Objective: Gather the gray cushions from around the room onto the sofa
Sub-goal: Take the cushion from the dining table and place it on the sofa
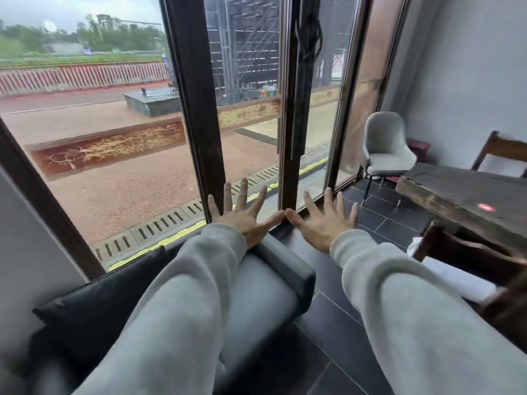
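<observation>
A gray sofa runs along the window at the lower left, its armrest toward the middle of the view. One dark gray cushion leans on the sofa's back by the wall. My left hand hovers over the armrest, palm down, fingers spread and holding nothing. My right hand is stretched out beside it above the dark tiled floor, also spread and empty. Both arms wear light gray sleeves that hide much of the sofa seat.
Tall dark-framed windows fill the wall ahead. A light gray chair stands in the far corner. A rough dark wooden table with wooden chairs occupies the right side. Dark floor tiles lie between sofa and table.
</observation>
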Tool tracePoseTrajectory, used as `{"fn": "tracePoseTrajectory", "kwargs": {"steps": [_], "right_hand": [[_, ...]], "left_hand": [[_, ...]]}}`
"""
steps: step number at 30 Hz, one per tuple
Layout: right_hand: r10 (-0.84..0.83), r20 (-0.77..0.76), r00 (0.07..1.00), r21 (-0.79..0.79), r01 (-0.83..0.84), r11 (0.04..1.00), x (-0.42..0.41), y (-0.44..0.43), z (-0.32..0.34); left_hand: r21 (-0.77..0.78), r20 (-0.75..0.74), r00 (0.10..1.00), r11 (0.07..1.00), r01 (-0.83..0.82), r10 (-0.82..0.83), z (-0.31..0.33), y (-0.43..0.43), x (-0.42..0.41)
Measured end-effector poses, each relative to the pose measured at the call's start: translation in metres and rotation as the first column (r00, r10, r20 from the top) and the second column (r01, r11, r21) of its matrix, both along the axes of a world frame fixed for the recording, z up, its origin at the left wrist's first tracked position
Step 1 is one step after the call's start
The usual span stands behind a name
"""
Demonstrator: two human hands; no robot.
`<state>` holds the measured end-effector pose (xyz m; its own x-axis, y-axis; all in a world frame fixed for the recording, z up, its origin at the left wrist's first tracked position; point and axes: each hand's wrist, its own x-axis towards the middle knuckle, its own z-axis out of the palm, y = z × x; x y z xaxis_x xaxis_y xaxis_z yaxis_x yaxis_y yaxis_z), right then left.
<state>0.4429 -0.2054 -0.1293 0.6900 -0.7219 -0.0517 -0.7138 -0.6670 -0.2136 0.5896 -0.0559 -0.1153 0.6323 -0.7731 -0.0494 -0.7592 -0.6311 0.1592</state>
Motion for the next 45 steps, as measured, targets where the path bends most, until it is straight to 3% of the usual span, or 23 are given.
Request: {"fn": "tracePoseTrajectory", "kwargs": {"steps": [13,24,34,45], "right_hand": [[-0.331,-0.048,0.942,-0.008,0.332,0.943,-0.275,-0.157,0.028],[-0.581,-0.072,0.811,-0.021,0.581,0.814,-0.472,-0.253,0.034],[-0.716,-0.082,0.694,-0.027,0.716,0.697,-0.576,-0.347,0.022],[-0.841,-0.074,0.535,-0.063,0.84,0.54,-0.661,-0.519,0.022]], "left_hand": [[-0.007,0.005,0.955,0.955,0.295,-0.295,0.021,-0.221,-0.224],[-0.062,0.028,0.855,0.853,0.519,-0.518,0.021,-0.372,-0.4],[-0.032,0.036,0.69,0.689,0.724,-0.723,0.004,-0.518,-0.514],[-0.018,0.043,0.558,0.558,0.83,-0.829,0.027,-0.719,-0.597]]}}
